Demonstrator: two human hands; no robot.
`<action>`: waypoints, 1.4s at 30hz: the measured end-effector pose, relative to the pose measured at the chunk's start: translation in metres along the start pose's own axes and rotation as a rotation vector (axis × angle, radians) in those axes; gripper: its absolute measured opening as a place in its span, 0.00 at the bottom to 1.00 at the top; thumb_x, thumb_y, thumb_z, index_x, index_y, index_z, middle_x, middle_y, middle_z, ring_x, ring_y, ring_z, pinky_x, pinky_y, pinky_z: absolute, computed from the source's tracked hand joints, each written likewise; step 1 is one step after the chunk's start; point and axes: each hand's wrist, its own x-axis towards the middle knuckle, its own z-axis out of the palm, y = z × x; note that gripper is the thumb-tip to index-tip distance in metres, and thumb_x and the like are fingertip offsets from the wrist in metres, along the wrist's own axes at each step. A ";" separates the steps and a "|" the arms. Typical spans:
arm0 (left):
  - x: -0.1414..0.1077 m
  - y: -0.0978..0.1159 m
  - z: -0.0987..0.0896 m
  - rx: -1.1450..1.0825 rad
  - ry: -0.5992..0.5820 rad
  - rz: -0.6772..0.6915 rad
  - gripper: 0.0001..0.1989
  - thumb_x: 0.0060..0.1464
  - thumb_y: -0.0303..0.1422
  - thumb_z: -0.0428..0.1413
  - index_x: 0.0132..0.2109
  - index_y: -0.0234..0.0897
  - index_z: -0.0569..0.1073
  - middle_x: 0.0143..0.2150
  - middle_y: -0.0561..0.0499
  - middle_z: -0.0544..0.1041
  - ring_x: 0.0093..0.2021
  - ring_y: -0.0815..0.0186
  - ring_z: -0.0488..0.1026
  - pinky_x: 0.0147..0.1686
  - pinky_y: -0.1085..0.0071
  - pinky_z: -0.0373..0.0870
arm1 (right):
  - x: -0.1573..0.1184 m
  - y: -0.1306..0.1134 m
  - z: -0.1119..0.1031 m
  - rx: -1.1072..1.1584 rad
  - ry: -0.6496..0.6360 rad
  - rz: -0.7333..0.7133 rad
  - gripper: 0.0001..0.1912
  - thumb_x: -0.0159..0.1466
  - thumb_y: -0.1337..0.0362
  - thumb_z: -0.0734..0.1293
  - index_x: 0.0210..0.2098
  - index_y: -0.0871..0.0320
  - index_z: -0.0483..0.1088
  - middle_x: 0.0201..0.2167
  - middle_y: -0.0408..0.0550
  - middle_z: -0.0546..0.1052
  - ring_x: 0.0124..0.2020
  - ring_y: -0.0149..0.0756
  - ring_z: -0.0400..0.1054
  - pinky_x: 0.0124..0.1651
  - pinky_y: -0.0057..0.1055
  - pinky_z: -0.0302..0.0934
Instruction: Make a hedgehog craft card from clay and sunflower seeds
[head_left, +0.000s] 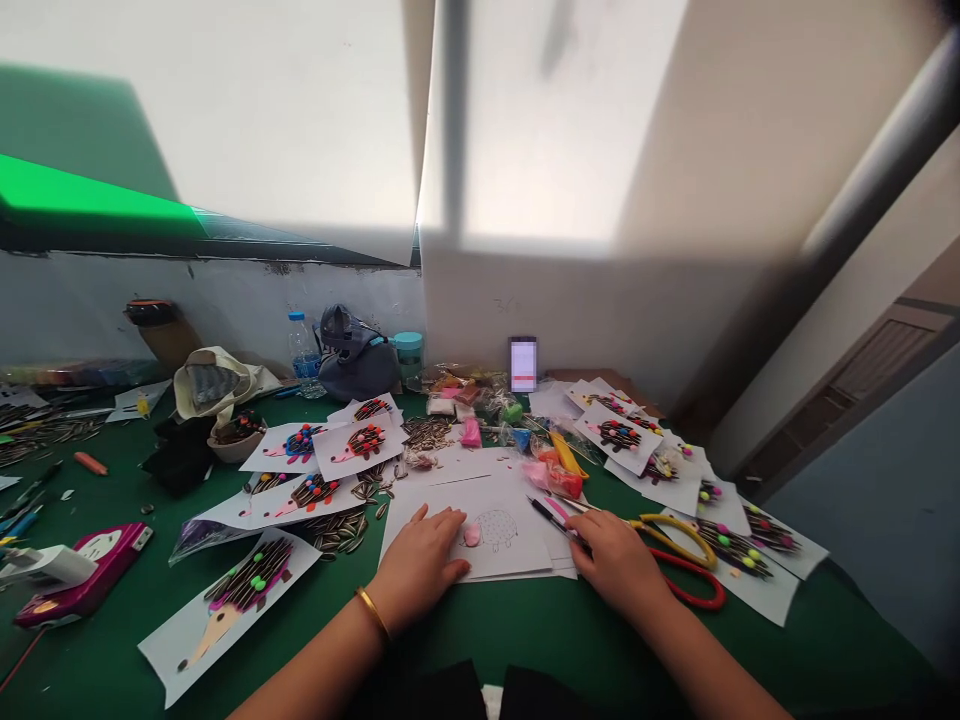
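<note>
A white sheet of paper (427,540) lies before me, bearing an ink outline of a hedgehog-like animal (498,530) with a dotted body. At the outline's left end sits a flat pink piece of clay (472,535). My left hand (421,560) rests on the sheet's left part, fingers spread, thumb near the pink clay. By the sheet's right edge my right hand (611,555) has its fingers closed around a black pen (551,516), which points away to the upper left. Scissors with yellow and red handles (701,590) lie just right of that hand.
Finished hedgehog pictures (360,447) cover both sides, with another card (240,610) at front left. Sunflower seeds (341,533) are scattered leftward. Bagged coloured clay (555,475) and an upright phone (523,364) stand behind. A purple power strip (86,580) lies far left.
</note>
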 end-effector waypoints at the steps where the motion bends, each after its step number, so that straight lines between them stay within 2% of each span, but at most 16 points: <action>1: -0.001 0.001 0.000 -0.003 0.016 0.005 0.23 0.54 0.35 0.59 0.57 0.40 0.67 0.58 0.43 0.73 0.58 0.55 0.69 0.65 0.49 0.51 | 0.001 0.001 -0.003 0.004 -0.027 0.013 0.11 0.64 0.66 0.60 0.40 0.55 0.73 0.38 0.50 0.76 0.41 0.41 0.68 0.42 0.34 0.58; 4: -0.004 0.003 0.001 -0.023 0.080 0.009 0.17 0.56 0.36 0.57 0.53 0.41 0.70 0.50 0.47 0.78 0.50 0.57 0.74 0.64 0.48 0.52 | 0.009 0.005 -0.013 -0.009 -0.099 0.082 0.12 0.66 0.63 0.58 0.38 0.55 0.74 0.37 0.50 0.76 0.40 0.40 0.68 0.40 0.32 0.57; 8: -0.004 0.000 0.006 -0.060 0.155 0.008 0.09 0.57 0.35 0.57 0.45 0.40 0.72 0.42 0.50 0.79 0.45 0.61 0.75 0.63 0.50 0.55 | 0.028 0.005 -0.020 -0.108 -0.253 0.136 0.11 0.66 0.62 0.60 0.36 0.55 0.74 0.36 0.50 0.76 0.40 0.41 0.69 0.35 0.30 0.55; 11: -0.003 -0.003 0.009 -0.080 0.172 0.020 0.06 0.56 0.33 0.58 0.41 0.40 0.72 0.39 0.51 0.78 0.43 0.62 0.74 0.63 0.51 0.55 | 0.042 0.000 -0.020 -0.217 -0.385 0.149 0.09 0.63 0.64 0.62 0.35 0.56 0.74 0.36 0.52 0.76 0.39 0.42 0.70 0.33 0.30 0.53; 15: -0.005 -0.004 0.008 -0.087 0.160 0.040 0.06 0.55 0.32 0.58 0.41 0.41 0.72 0.41 0.52 0.77 0.43 0.62 0.74 0.63 0.49 0.53 | 0.055 -0.006 -0.019 -0.281 -0.432 0.157 0.08 0.61 0.68 0.63 0.35 0.59 0.74 0.35 0.55 0.77 0.37 0.43 0.71 0.33 0.31 0.54; 19: -0.011 -0.002 0.006 -0.063 0.128 0.062 0.05 0.56 0.30 0.56 0.41 0.42 0.72 0.44 0.52 0.77 0.46 0.61 0.74 0.63 0.47 0.53 | 0.057 -0.010 -0.026 -0.297 -0.403 0.180 0.09 0.59 0.71 0.63 0.37 0.59 0.73 0.37 0.56 0.76 0.38 0.44 0.71 0.33 0.31 0.53; 22: -0.016 -0.001 0.011 -0.039 0.118 0.075 0.07 0.57 0.28 0.54 0.42 0.42 0.73 0.49 0.50 0.76 0.50 0.60 0.73 0.63 0.47 0.55 | 0.049 -0.022 -0.034 -0.234 -0.236 0.175 0.07 0.61 0.70 0.61 0.35 0.59 0.71 0.37 0.54 0.75 0.41 0.43 0.69 0.33 0.31 0.51; 24: -0.020 0.000 0.015 -0.019 0.124 0.083 0.10 0.58 0.27 0.53 0.46 0.43 0.73 0.52 0.48 0.75 0.53 0.59 0.71 0.62 0.47 0.56 | 0.041 -0.037 -0.036 -0.098 -0.139 0.136 0.06 0.62 0.69 0.60 0.33 0.57 0.68 0.36 0.50 0.75 0.39 0.39 0.68 0.34 0.29 0.50; 27: -0.022 0.001 0.018 0.017 0.138 0.085 0.13 0.58 0.27 0.53 0.50 0.44 0.72 0.53 0.47 0.74 0.55 0.58 0.70 0.62 0.47 0.57 | 0.029 -0.063 -0.028 0.124 -0.189 0.106 0.04 0.62 0.68 0.60 0.32 0.56 0.65 0.30 0.44 0.74 0.31 0.32 0.65 0.30 0.28 0.47; 31: -0.023 0.003 0.017 0.051 0.149 0.087 0.15 0.57 0.27 0.53 0.50 0.45 0.72 0.51 0.48 0.74 0.54 0.58 0.70 0.62 0.45 0.56 | 0.021 -0.085 -0.008 0.270 -0.236 0.100 0.03 0.63 0.68 0.59 0.33 0.55 0.63 0.28 0.41 0.73 0.29 0.31 0.64 0.29 0.27 0.44; 36: -0.023 0.006 0.015 0.060 0.170 0.089 0.15 0.57 0.27 0.53 0.50 0.47 0.73 0.50 0.48 0.74 0.54 0.58 0.70 0.62 0.42 0.53 | 0.020 -0.086 0.011 0.334 -0.151 0.078 0.04 0.62 0.69 0.59 0.33 0.55 0.63 0.27 0.41 0.72 0.29 0.32 0.64 0.30 0.27 0.45; 42: -0.023 0.007 0.015 0.047 0.179 0.088 0.14 0.59 0.27 0.51 0.49 0.47 0.73 0.50 0.48 0.74 0.53 0.58 0.70 0.62 0.41 0.52 | 0.017 -0.084 0.020 0.352 -0.096 0.055 0.04 0.62 0.68 0.58 0.33 0.54 0.63 0.28 0.42 0.73 0.29 0.33 0.65 0.31 0.28 0.48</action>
